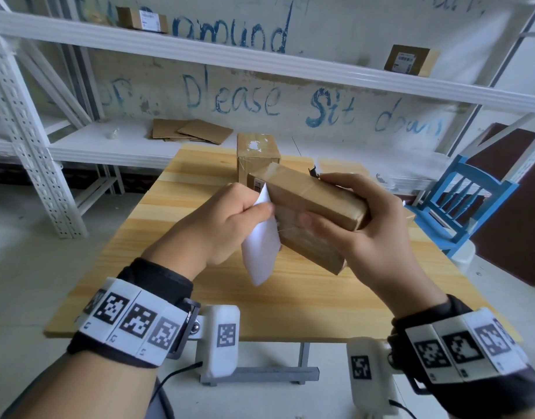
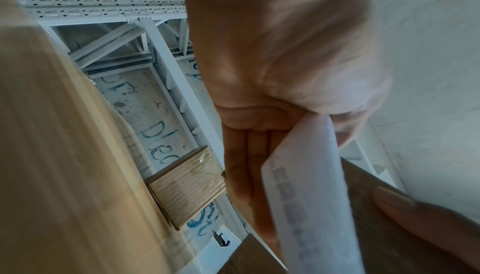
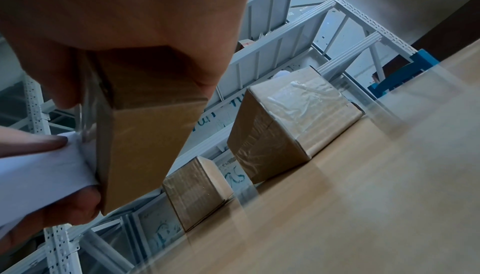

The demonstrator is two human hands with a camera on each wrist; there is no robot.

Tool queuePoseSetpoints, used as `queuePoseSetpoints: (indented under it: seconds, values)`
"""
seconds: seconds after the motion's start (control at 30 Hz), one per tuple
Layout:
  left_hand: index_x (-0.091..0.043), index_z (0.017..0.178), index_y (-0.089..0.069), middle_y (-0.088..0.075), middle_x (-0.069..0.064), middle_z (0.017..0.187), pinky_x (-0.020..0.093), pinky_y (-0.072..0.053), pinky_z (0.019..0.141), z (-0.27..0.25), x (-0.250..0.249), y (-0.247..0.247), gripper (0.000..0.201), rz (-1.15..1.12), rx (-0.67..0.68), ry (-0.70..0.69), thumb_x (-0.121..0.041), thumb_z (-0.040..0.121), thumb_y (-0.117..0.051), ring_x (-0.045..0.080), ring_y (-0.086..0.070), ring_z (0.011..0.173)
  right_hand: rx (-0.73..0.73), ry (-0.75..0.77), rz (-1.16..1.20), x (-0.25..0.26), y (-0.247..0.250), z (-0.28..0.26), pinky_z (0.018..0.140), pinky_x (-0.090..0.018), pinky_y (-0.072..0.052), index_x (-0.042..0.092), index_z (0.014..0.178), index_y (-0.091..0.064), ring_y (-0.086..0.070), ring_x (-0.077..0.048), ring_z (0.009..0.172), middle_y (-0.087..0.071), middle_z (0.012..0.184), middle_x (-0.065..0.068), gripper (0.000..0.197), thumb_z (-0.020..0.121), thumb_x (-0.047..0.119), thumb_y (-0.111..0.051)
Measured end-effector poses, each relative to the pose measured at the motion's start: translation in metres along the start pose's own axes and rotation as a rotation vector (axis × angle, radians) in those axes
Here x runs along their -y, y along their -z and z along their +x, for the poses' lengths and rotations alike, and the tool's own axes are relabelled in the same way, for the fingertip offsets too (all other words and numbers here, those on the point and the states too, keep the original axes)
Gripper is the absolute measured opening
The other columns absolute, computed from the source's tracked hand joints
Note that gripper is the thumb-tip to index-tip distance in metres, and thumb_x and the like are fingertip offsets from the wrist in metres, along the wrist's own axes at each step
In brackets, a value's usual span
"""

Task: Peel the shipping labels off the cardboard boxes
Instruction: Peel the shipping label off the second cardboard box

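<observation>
My right hand [image 1: 366, 234] grips a small brown cardboard box [image 1: 308, 213], holding it tilted above the wooden table [image 1: 199, 297]. My left hand [image 1: 229, 219] pinches a white shipping label [image 1: 260, 234] between thumb and fingers. Most of the label hangs free of the box's left face, and its upper end still meets the box near the far corner. In the left wrist view the label [image 2: 306, 196] runs out from the curled fingers [image 2: 249, 165], faint print showing. In the right wrist view the box [image 3: 145, 134] fills the palm and the label [image 3: 39, 171] bends away at its left edge.
A taller taped box [image 1: 257, 158] stands on the table behind the held one, with a smaller box [image 3: 197, 188] beside it. White metal shelves carry labelled boxes [image 1: 142, 19] [image 1: 411, 60] and flattened cardboard [image 1: 193, 131]. A blue chair [image 1: 465, 201] stands at the right.
</observation>
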State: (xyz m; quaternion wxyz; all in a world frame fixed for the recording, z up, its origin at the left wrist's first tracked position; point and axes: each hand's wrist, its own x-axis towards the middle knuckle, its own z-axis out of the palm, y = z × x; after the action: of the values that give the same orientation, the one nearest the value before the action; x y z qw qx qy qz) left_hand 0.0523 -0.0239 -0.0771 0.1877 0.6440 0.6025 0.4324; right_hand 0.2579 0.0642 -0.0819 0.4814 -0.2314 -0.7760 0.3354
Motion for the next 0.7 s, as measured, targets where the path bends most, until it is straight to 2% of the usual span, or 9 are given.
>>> queuePoseSetpoints:
  seconds: [0.1, 0.2, 0.4, 0.5, 0.6, 0.7]
  values:
    - [-0.014, 0.060, -0.029, -0.025, 0.001, 0.064, 0.039, -0.020, 0.060, 0.0002, -0.0005, -0.0010, 0.045, -0.002, -0.001, 0.001, -0.044, 0.088, -0.047, 0.018, -0.023, 0.059, -0.002, -0.030, 0.026, -0.0001, 0.0001, 0.0005, 0.076, -0.016, -0.051, 0.018, 0.118, -0.073, -0.069, -0.006, 0.094, -0.075, 0.104, 0.009, 0.053, 0.068, 0.027, -0.089]
    - [-0.024, 0.058, -0.023, -0.020, -0.009, 0.062, 0.037, -0.018, 0.059, 0.0000, -0.0013, -0.0015, 0.043, 0.008, -0.015, 0.002, -0.042, 0.089, -0.047, 0.016, -0.020, 0.057, -0.005, -0.063, 0.058, -0.0004, 0.0008, 0.0015, 0.075, -0.021, -0.054, 0.020, 0.118, -0.074, -0.070, -0.011, 0.094, -0.075, 0.103, 0.008, 0.054, 0.067, 0.028, -0.089]
    - [-0.024, 0.056, -0.025, -0.018, -0.011, 0.059, 0.039, -0.019, 0.059, 0.0013, 0.0023, -0.0030, 0.045, 0.020, -0.024, 0.002, -0.045, 0.090, -0.047, 0.016, -0.019, 0.057, -0.021, -0.089, 0.073, -0.0008, 0.0015, 0.0036, 0.072, -0.020, -0.054, 0.021, 0.114, -0.075, -0.070, -0.009, 0.090, -0.074, 0.096, 0.013, 0.050, 0.066, 0.028, -0.088]
    - [-0.023, 0.058, -0.024, -0.017, -0.011, 0.059, 0.036, -0.017, 0.059, 0.0006, 0.0024, -0.0035, 0.045, 0.025, -0.034, -0.001, -0.044, 0.091, -0.047, 0.014, -0.018, 0.056, -0.017, -0.099, 0.083, 0.0007, 0.0019, 0.0034, 0.072, -0.021, -0.056, 0.020, 0.115, -0.074, -0.070, -0.008, 0.090, -0.074, 0.096, 0.015, 0.051, 0.067, 0.026, -0.089]
    - [-0.024, 0.057, -0.022, -0.014, -0.012, 0.058, 0.034, -0.015, 0.057, -0.0002, 0.0005, -0.0037, 0.046, 0.030, -0.047, -0.008, -0.043, 0.090, -0.047, 0.013, -0.015, 0.056, -0.003, -0.127, 0.108, 0.0008, 0.0034, 0.0034, 0.070, -0.020, -0.056, 0.017, 0.117, -0.074, -0.070, -0.005, 0.087, -0.073, 0.093, 0.017, 0.050, 0.071, 0.015, -0.094]
    - [-0.024, 0.055, -0.022, -0.014, -0.012, 0.058, 0.033, -0.014, 0.056, -0.0005, -0.0015, -0.0035, 0.046, 0.010, -0.067, -0.033, -0.039, 0.090, -0.049, 0.013, -0.015, 0.055, 0.003, -0.175, 0.183, 0.0014, 0.0049, 0.0040, 0.065, -0.015, -0.053, 0.014, 0.116, -0.074, -0.069, 0.000, 0.080, -0.073, 0.089, 0.015, 0.046, 0.073, 0.009, -0.088]
